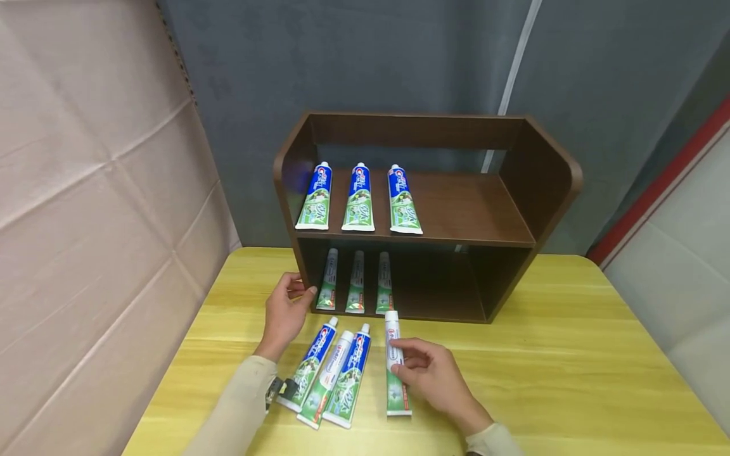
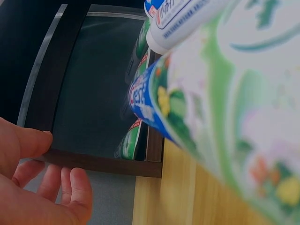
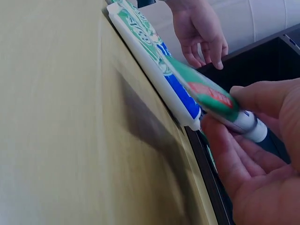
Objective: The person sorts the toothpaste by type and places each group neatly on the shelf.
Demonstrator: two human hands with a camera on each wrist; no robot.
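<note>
Three blue tubes [image 1: 358, 206] lay on the upper level of the brown shelf [image 1: 419, 121] in the head view, with three green-ended tubes [image 1: 355, 288] in the shaded space below. The right hand [image 1: 436, 377] pinched a white-and-green tube [image 1: 393, 356] over the table [image 1: 570, 354], its cap [image 1: 391, 316] toward the shelf, just in front of the lower board [image 1: 439, 318]. That cap seemed the likeliest thing to catch: pushed forward too low, it could have butted the board's edge or knocked the rightmost lower tube, whose end sat nearly in line with it. Three loose tubes [image 1: 349, 377], two blue and one white and green, lay close together beside the left sleeve [image 1: 239, 386]; a careless sweep of that arm might have scattered them.

In the left wrist view, the left hand [image 2: 28, 206] held the shelf's side panel [image 2: 110, 163], thumb on one side, fingers curled on the other. How firmly, I could not tell; a sideways pull could have shifted the shelf and jostled its tubes.

In the right wrist view, the pinched tube slanted between thumb and fingertips, overlapping the loose ones in sight; whether they touched was unclear. With so small a hold on a smooth tube, it might have twisted or slipped.
</note>
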